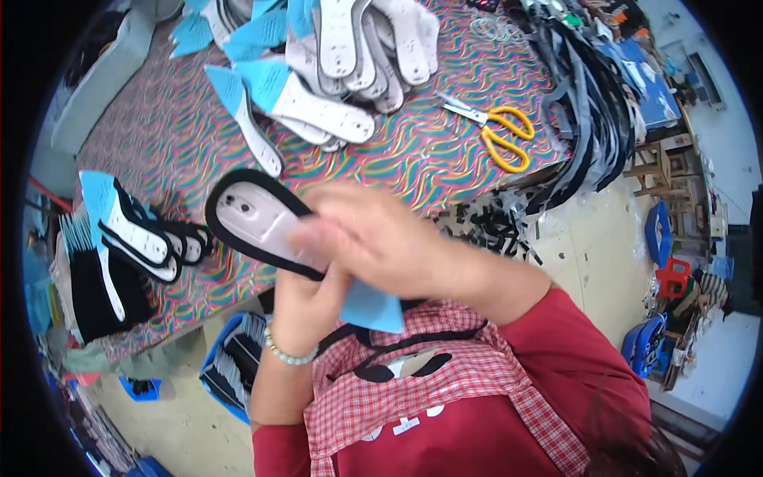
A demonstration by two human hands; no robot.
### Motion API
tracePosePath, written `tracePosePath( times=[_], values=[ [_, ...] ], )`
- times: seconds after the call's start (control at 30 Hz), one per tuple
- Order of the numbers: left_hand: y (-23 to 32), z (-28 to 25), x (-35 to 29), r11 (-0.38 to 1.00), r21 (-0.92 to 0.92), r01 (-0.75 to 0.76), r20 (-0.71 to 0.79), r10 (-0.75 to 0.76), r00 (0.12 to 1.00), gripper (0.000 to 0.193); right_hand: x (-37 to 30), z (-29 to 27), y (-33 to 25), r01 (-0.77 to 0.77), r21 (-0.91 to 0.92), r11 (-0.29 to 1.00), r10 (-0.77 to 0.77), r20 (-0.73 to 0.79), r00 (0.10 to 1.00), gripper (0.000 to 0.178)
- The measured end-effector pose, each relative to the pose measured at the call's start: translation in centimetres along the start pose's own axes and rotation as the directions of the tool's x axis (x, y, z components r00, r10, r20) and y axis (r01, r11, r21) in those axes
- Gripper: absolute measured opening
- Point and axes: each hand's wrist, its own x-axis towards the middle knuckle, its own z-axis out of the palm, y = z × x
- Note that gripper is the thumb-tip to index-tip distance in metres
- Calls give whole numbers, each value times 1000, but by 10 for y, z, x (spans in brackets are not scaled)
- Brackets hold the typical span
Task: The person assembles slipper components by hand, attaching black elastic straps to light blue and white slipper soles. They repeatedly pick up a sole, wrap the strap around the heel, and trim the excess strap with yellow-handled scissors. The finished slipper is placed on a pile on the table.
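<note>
White sole-shaped form (266,224) is held up over the near edge of the patterned table (429,163), its rounded end pointing up and to the left. Black edging (212,211) runs around that rounded end; a blue piece (375,310) shows beneath the hands, toward the apron.

Grip: the right hand (369,234), somewhat blurred, pinches the form, its thumb pressed on the white face beside the rim. The left hand (310,302) sits under the lower side; its fingers are hidden behind the form, so how firmly they close cannot be told.

Handling, in my judgement: support the form from below and press along the rim in short stretches, so the edging lies flat without puckers. Thumb pressure is best kept near the border, off the middle of the face. The part under the hands is covered and merits separate checking.

Nearby: unedged forms (326,115) lie on the far side, black-edged ones (141,240) at left, and yellow-handled scissors (485,118) well apart from the hands.
</note>
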Motion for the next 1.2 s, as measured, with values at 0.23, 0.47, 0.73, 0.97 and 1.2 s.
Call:
tracePosePath(
  times=[0.23,0.47,0.73,0.97,1.2],
  values=[
    [39,-18,3,748,-659,-81,111,204,973,67,-37,1,-5,-121,-66,990,132,192,973,26],
    [35,-1,-7,914,-391,-109,201,201,959,61,-77,34,28,-577,814,66,-26,579,815,39],
    [124,-84,-48,470,511,-720,517,501,694,53,-61,-20,29,-445,306,842,434,105,895,22],
    [51,-224,30,-158,934,-321,346,170,923,88,-40,-7,71,-82,-533,842,65,-51,997,26],
    [53,-199,29,190,930,-313,223,384,896,54,-41,18,77,-154,-308,939,116,-137,984,12]
  ],
)
